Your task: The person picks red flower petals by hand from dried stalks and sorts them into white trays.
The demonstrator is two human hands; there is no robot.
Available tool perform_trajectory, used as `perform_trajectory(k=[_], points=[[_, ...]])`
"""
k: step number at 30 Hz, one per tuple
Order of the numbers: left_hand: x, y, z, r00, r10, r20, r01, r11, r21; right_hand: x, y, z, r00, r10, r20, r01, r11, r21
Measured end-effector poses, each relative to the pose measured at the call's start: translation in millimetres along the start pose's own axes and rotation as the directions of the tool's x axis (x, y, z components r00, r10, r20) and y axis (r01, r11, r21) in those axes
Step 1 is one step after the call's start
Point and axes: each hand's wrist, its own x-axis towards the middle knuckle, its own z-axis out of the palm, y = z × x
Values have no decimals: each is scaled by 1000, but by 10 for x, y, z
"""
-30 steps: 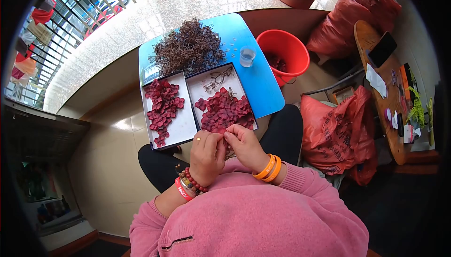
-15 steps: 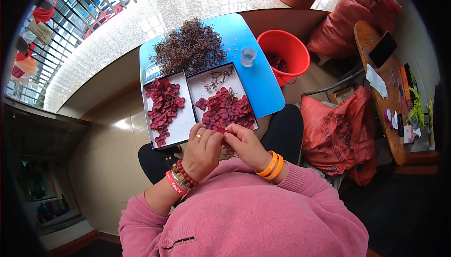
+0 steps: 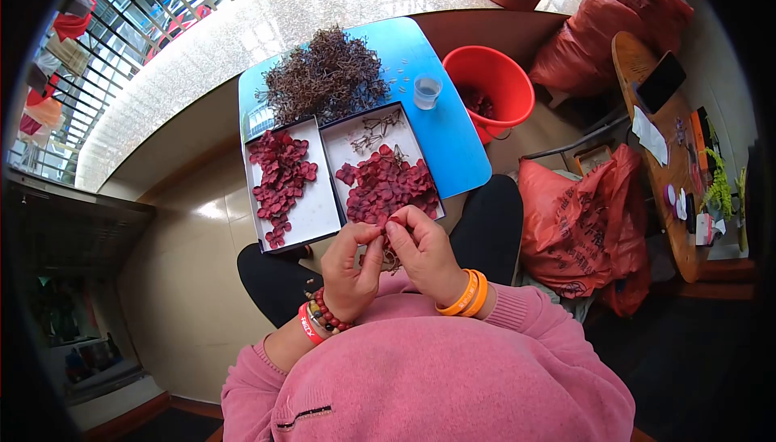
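Observation:
Just below the right-hand box (image 3: 335, 169), my left hand (image 3: 353, 268) and my right hand (image 3: 422, 254) meet at the fingertips. Both pinch something small and dark red, likely a petal, mostly covered by the fingers. Thin brown stems show below and between the hands. Dark red petals (image 3: 388, 187) are heaped in that box, with a few brown stems (image 3: 373, 131) above them. More red petals (image 3: 281, 175) lie in the white left-hand box (image 3: 319, 219). A big tangle of brown stems (image 3: 323, 78) rests on the blue table (image 3: 461, 151).
A small clear cup (image 3: 427, 93) stands on the table's right side. Beyond it is a red bucket (image 3: 513, 90) with dark bits inside. Red plastic bags (image 3: 578, 228) sit at the right, near a wooden board (image 3: 671, 199) holding a phone (image 3: 661, 84). A stone ledge (image 3: 202, 62) curves behind.
My left hand has turned and its fingers have spread from their folded pose. My right hand has shifted slightly up. The hands still meet at the fingertips.

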Motion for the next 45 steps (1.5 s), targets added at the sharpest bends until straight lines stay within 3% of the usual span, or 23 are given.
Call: perform_trajectory(k=[5,8,10,14,16,18,21,25,28,31,34,37,40,43,45], points=[[-59,-3,15,994,-92,66,100,987,-130,2,66,-3,990,-128,-54,121,986,-117],[-22,-5,-6,968,-232,90,249,917,-312,2,48,-4,987,-152,-41,145,979,-146],[12,-43,26,982,-185,33,186,938,-292,19,94,2,980,-196,-38,188,969,-160],[33,-69,-13,991,-130,13,131,979,-155,17,20,-35,996,-86,21,87,993,-85],[109,-53,-64,979,186,82,-196,970,144,19,40,-56,998,25,55,-28,998,60],[175,-26,-77,903,394,171,-429,834,346,29,77,-52,996,66,57,-71,993,97],[196,39,-86,833,477,279,-549,655,519,63,118,-48,998,38,46,-40,998,57],[171,31,-82,846,452,283,-531,665,524,37,59,-50,994,99,47,-102,993,66],[145,-39,-45,919,371,132,-394,866,307,40,154,-29,1000,-18,25,16,998,60],[99,-48,6,938,345,43,-346,911,226,5,158,-10,999,14,44,-22,985,170],[15,-15,39,994,108,-27,-107,993,52,-8,95,39,999,-21,24,15,971,238],[37,45,47,1000,11,-8,-12,999,-37,-6,49,58,1000,-16,20,10,963,269],[59,71,14,934,-340,114,356,849,-390,-5,110,14,1000,-26,9,24,982,189],[122,64,-47,858,-444,257,509,669,-542,3,73,23,997,-76,-11,77,987,144],[148,4,-97,808,-479,343,587,597,-547,0,30,2,998,-62,10,61,990,125]])
